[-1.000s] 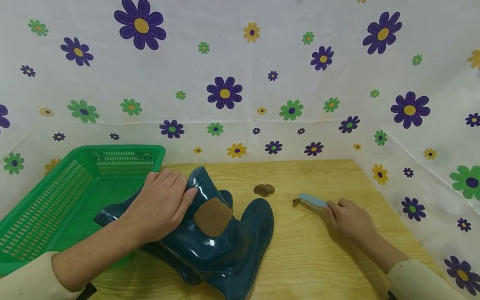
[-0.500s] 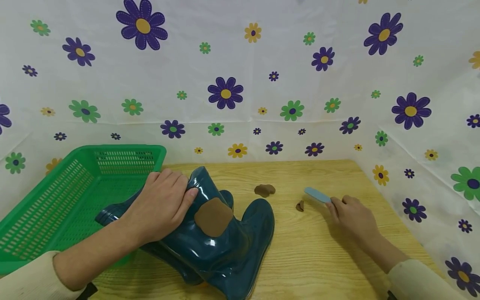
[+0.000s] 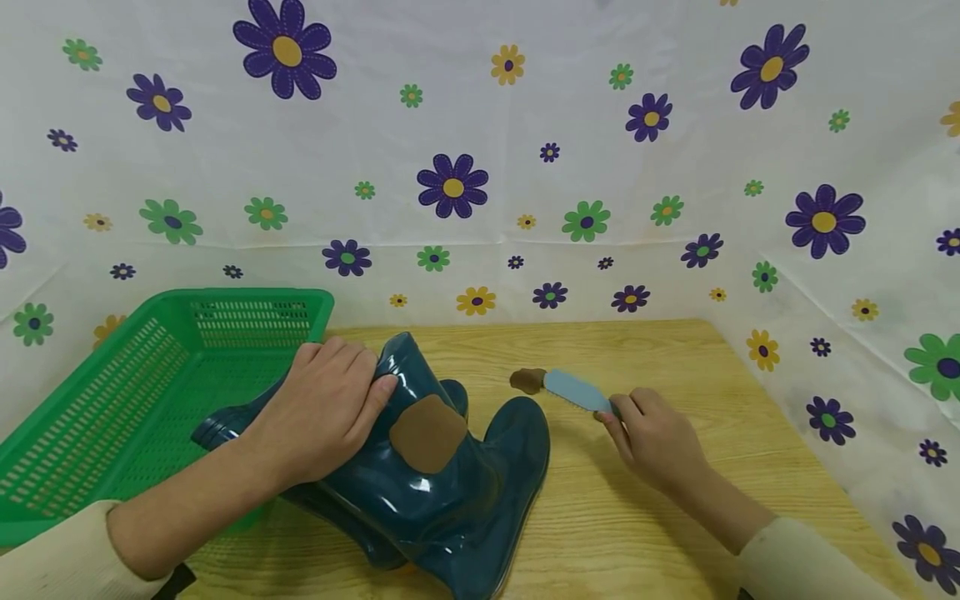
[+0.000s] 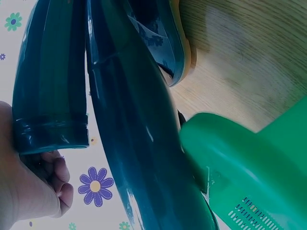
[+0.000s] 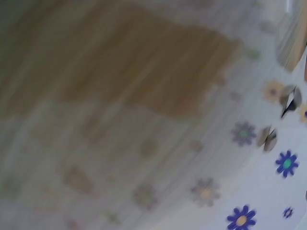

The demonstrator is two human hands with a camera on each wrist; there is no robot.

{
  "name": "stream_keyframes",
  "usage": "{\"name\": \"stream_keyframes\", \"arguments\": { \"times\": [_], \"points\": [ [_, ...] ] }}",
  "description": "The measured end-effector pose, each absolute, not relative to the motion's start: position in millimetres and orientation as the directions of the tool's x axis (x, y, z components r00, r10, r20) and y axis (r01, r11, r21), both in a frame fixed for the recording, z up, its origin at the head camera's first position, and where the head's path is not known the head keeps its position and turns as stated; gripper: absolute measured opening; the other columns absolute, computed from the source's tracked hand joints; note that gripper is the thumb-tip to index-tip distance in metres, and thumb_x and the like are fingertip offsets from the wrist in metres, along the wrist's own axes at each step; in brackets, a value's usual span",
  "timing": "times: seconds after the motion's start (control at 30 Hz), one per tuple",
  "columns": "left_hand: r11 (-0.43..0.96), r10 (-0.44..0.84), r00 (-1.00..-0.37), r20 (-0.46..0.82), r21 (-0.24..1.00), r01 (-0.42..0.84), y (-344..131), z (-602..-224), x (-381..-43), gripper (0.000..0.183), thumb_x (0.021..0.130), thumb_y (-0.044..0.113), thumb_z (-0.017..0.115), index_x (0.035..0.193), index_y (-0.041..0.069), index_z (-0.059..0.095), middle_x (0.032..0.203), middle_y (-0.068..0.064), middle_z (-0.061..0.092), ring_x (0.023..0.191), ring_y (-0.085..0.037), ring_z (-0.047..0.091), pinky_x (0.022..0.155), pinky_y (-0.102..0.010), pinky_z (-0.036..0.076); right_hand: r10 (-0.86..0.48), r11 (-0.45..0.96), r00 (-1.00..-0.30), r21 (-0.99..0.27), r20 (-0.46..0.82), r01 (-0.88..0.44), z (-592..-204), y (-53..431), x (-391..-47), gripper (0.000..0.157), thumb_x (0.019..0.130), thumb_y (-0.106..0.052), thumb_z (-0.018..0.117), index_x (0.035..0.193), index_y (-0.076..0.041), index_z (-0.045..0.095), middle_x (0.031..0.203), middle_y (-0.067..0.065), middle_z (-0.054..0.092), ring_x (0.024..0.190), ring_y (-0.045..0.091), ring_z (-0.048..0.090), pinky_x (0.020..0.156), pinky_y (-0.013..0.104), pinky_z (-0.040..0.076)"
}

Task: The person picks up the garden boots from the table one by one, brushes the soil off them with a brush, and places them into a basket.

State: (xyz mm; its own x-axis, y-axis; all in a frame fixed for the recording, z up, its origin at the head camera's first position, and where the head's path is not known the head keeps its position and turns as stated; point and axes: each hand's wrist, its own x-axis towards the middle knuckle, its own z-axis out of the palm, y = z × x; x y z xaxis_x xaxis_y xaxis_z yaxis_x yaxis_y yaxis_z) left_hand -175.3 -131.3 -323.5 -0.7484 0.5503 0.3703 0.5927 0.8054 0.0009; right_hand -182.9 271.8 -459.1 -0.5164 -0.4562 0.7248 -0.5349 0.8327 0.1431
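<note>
Head view shows the left hand (image 3: 318,417) gripping a rubber boot (image 3: 442,521) toward its four o'clock; the right hand (image 3: 658,439) grips a blue brush (image 3: 576,389) toward ten o'clock.

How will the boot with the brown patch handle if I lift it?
The boot is probably flexible, as it appears creased near the ankle. Its surface is glossy, so it may slip in the left hand. It leans at an angle, so it would likely tip if released.
</note>
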Motion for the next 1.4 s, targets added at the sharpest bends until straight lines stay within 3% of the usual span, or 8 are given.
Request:
{"name": "stream_keyframes", "arguments": {
  "times": [0.4,0.73,0.9,1.1,1.4],
  "points": [
    [0.807,0.55,-0.756,0.354,0.009,0.591,-129.4,-320.8,-175.6,0.025,0.103,0.027,0.048,0.082,0.014,0.05,0.075,0.001,0.044,0.084,-0.023,0.046,0.078,-0.041,0.032,-0.513,0.731,-0.389,0.152,0.765,-0.666,-451.1,219.8,-176.2,0.048,0.109,-0.036,0.035,0.096,0.0,0.064,0.077,0.006,0.053,0.061,0.014,0.044,0.05,0.024,0.041],
    [0.806,0.549,-0.762,0.345,0.023,0.591,-128.2,-320.2,-176.0,0.026,0.103,0.027,0.048,0.08,0.014,0.049,0.073,0.002,0.042,0.082,-0.021,0.045,0.079,-0.041,0.032,-0.495,0.645,-0.216,0.189,0.842,-0.741,-445.8,190.4,-176.6,0.046,0.109,-0.033,0.034,0.095,0.0,0.063,0.078,0.004,0.051,0.061,0.013,0.042,0.05,0.022,0.036],
    [0.81,0.544,-0.768,0.339,0.028,0.586,-128.1,-320.5,-176.2,0.025,0.103,0.027,0.048,0.081,0.015,0.05,0.073,0.002,0.042,0.082,-0.022,0.046,0.081,-0.042,0.033,-0.486,0.624,-0.164,0.209,0.859,-0.753,-442.5,176.2,-178.0,0.045,0.109,-0.033,0.035,0.096,0.0,0.063,0.076,0.003,0.05,0.06,0.013,0.039,0.05,0.022,0.034],
    [0.811,0.541,-0.769,0.34,0.029,0.584,-128.8,-320.6,-176.0,0.024,0.103,0.027,0.048,0.083,0.014,0.051,0.074,0.001,0.043,0.084,-0.022,0.046,0.082,-0.043,0.035,-0.49,0.597,-0.12,0.232,0.863,-0.768,-436.6,157.3,-179.9,0.044,0.109,-0.032,0.036,0.096,0.0,0.064,0.077,0.003,0.052,0.061,0.014,0.042,0.053,0.024,0.036],
    [0.81,0.546,-0.773,0.324,0.032,0.586,-128.5,-319.7,-175.9,0.025,0.104,0.028,0.047,0.083,0.015,0.05,0.075,0.002,0.043,0.082,-0.021,0.045,0.08,-0.041,0.033,-0.546,0.585,-0.112,0.282,0.83,-0.76,-423.5,130.6,-178.8,0.041,0.109,-0.035,0.037,0.097,-0.005,0.064,0.078,0.003,0.053,0.061,0.014,0.045,0.054,0.024,0.038]
  ]
}}
